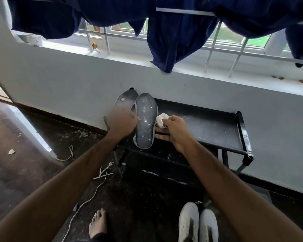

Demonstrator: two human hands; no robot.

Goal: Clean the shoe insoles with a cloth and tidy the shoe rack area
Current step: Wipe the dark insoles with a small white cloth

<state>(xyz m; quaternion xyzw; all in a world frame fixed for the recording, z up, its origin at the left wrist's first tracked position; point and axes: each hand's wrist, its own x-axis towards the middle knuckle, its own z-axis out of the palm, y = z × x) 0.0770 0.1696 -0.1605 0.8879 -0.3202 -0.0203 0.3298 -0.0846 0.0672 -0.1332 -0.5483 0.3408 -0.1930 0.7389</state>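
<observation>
Two dark grey insoles lie side by side on the left end of the black shoe rack. The right insole is speckled with white flakes and overhangs the rack's front edge. The left insole leans toward the wall, and my left hand covers its lower half, fingers curled against the edge of the right insole. My right hand pinches a small white cloth just to the right of the speckled insole.
White flakes dust the rack top. A pair of white shoes stands on the dark floor below, beside my bare foot. White laces and debris lie on the floor at left. Dark blue cloth hangs over the window sill.
</observation>
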